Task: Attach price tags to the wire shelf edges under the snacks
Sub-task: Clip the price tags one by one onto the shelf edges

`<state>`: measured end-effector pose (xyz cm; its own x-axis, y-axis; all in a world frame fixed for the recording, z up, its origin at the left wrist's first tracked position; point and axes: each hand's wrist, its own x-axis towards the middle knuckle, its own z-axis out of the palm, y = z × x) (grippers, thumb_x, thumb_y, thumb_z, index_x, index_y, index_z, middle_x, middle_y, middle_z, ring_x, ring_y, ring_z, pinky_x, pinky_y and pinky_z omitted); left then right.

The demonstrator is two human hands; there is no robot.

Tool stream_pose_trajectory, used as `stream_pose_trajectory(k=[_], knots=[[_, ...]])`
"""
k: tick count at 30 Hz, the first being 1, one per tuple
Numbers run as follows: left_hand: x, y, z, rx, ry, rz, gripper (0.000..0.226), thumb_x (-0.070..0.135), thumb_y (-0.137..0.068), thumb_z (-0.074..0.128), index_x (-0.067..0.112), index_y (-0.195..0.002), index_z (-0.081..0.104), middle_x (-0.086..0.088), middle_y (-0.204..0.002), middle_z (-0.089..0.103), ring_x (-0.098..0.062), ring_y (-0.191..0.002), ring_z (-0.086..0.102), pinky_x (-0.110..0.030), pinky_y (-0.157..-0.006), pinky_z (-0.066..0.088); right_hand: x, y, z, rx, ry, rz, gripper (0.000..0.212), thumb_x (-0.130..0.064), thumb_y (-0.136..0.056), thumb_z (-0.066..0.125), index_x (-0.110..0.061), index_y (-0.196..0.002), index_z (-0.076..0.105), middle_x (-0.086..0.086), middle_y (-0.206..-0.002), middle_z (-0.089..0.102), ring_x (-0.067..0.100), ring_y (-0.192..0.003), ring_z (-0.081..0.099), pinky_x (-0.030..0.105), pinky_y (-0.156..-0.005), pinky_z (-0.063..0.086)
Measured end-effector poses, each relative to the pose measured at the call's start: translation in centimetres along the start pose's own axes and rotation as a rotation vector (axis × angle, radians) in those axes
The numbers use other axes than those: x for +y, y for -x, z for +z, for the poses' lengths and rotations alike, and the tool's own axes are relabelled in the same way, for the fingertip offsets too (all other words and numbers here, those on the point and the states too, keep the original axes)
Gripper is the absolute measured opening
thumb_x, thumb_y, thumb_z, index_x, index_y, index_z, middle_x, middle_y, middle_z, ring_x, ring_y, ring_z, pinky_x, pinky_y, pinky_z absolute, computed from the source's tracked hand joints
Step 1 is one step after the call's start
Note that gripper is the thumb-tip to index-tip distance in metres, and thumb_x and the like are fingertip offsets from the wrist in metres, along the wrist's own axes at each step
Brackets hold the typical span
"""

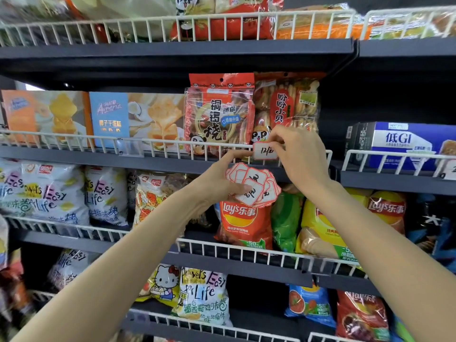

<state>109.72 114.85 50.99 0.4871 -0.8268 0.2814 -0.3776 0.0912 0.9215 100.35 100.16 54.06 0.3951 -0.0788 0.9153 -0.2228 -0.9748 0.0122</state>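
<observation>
Up at the middle shelf, the right hand pinches a red-bordered price tag with its fingers against the white wire edge, just below the panda snack bags. Just left and lower, the left hand grips a fanned stack of tags under its thumb, forefinger stretched up to touch the tag's left end. Lay's chip bags sit on the shelf below.
</observation>
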Motion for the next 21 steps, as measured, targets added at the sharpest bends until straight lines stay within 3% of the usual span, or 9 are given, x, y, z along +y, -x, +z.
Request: stream_pose_trajectory(k=[4,12,16,21], knots=[[-0.1,-0.1,0.0,0.007,0.004,0.005,0.059,-0.008,-0.082,0.064,0.044,-0.107,0.051,-0.026,-0.110,0.064,-0.037,-0.101,0.065,-0.054,-0.084,0.053,-0.1,0.5,0.2,-0.039,0.033,0.032,0.015,-0.020,-0.094,0.053,-0.012,-0.097,0.065,0.002,-0.097,0.066,0.019,-0.093,0.053,0.032,-0.081,0.039],[-0.2,-0.2,-0.3,-0.013,-0.010,0.009,0.060,-0.007,-0.082,0.065,0.044,-0.109,0.050,-0.021,-0.108,0.065,-0.033,-0.098,0.067,-0.051,-0.082,0.055,-0.3,0.7,0.2,-0.094,0.126,0.014,0.026,-0.019,-0.096,0.043,-0.008,-0.102,0.066,0.005,-0.102,0.063,0.020,-0.096,0.050,0.035,-0.081,0.041],[0.0,-0.3,-0.1,0.000,0.004,0.010,0.059,-0.008,-0.081,0.065,0.042,-0.110,0.049,-0.022,-0.111,0.064,-0.034,-0.100,0.066,-0.052,-0.083,0.055,-0.4,1.1,0.0,-0.082,0.169,-0.041,0.025,-0.019,-0.094,0.048,-0.007,-0.101,0.069,0.006,-0.104,0.063,0.022,-0.098,0.053,0.037,-0.082,0.042],[0.0,-0.5,-0.2,0.014,-0.004,0.012,0.059,-0.007,-0.080,0.066,0.040,-0.113,0.050,-0.021,-0.111,0.064,-0.035,-0.100,0.065,-0.056,-0.086,0.052,-0.1,1.4,0.2,-0.046,0.231,-0.093,0.010,-0.006,-0.082,0.068,-0.006,-0.092,0.071,0.009,-0.089,0.060,0.026,-0.085,0.055,0.037,-0.070,0.043]])
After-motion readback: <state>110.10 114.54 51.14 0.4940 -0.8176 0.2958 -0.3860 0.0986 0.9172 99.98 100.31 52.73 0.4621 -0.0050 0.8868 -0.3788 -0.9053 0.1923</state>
